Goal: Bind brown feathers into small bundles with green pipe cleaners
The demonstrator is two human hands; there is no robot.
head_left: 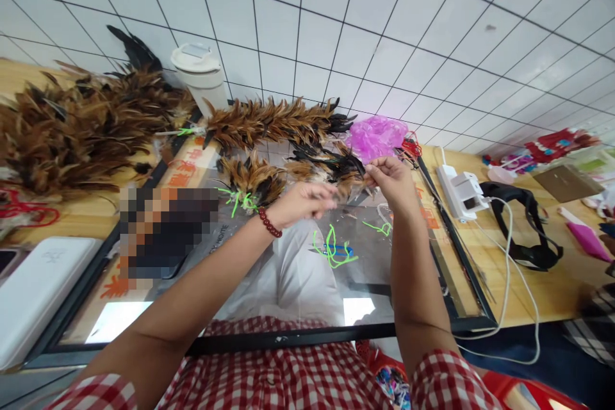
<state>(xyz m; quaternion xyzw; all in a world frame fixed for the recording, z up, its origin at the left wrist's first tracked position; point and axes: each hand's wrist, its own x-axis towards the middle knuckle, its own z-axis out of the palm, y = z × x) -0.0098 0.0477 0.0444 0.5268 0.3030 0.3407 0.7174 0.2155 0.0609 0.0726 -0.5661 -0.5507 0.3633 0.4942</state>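
My right hand (393,180) is raised over the right part of a glass-topped board (288,272), thumb and fingers pinched at the tip of a dark feather (353,161). Just left of it hovers my left hand (305,202), with a red bead bracelet (270,223) on the wrist; its fingertips are blurred, so what they hold cannot be made out. Behind the hands lie loose black and brown feathers (307,170) and a small brown feather bunch (254,180). A long brown feather strip (273,122) stretches along the board's back edge.
A big feather heap (81,128) and white lidded cup (202,73) stand at back left. Blue thread snips (339,250) lie among green string pieces (331,261). Also around are a purple plastic bag (377,136), white power bank (45,298), power strip (454,189) and black strap (528,256).
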